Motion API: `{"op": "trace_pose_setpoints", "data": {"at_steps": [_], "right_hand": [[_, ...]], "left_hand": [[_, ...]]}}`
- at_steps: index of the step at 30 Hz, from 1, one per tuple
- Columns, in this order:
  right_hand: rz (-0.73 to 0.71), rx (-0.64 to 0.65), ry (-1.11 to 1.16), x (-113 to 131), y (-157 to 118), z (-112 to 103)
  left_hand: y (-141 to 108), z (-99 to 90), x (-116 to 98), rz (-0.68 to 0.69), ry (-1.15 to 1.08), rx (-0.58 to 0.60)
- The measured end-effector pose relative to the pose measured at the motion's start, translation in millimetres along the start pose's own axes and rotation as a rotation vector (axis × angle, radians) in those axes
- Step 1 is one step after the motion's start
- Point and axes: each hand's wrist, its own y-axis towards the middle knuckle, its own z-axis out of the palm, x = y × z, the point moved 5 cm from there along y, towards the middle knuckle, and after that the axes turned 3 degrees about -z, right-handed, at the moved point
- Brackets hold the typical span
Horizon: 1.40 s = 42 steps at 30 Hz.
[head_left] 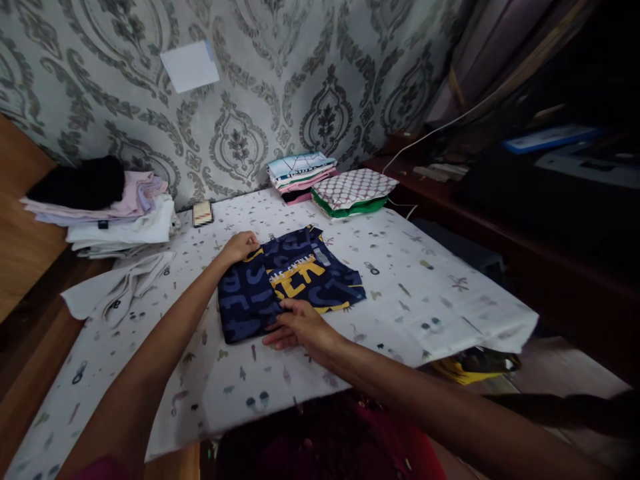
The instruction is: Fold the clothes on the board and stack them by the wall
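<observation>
Table [410, 267], beneath the shirt [300, 267]. Large pile [120, 230], left of the shirt, and checked pile [350, 189], beyond it: folded, I judge. Shirt: part-folded. My right hand [307, 328], fingers apart, touches its near edge; my left hand [240, 247], bunched, its far edge, pinch unclear.

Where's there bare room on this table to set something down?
Bare tablecloth stretches right of the dark shirt, and another patch lies between the shirt and the near edge. Crowded: the left, with a clothes pile and loose white garment, and the back, with a blue-topped stack and patterned stack.
</observation>
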Motion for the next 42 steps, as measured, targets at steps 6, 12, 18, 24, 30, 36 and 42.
{"op": "trace_pose_setpoints", "data": {"at_steps": [6,12,18,24,30,36,42], "right_hand": [[-0.013,-0.011,-0.006,-3.2,-2.2,-10.5],[-0.078,-0.016,-0.107,0.8,-7.2,-30.2],[-0.213,-0.001,-0.3,6.9,3.0,-37.5],[-0.288,0.042,-0.407,8.8,5.6,-24.2],[-0.255,0.04,-0.375,11.0,5.0,-24.2],[-0.21,0.066,-0.185,10.3,5.1,-14.8],[-0.363,-0.016,-0.267,16.4,13.4,-21.8]], "left_hand": [[-41.5,-15.6,-3.2,0.066,0.085,-0.1],[-136.0,-11.4,-10.5,0.251,0.121,-0.082],[-198.3,14.0,-19.7,0.388,0.251,-0.096],[-208.6,39.1,-37.1,0.473,0.567,-0.207],[-212.7,35.0,-46.6,0.508,0.663,-0.343],[-217.5,34.5,-49.5,0.539,0.7,-0.445],[-218.2,48.4,-52.8,0.639,0.708,-0.391]]}}
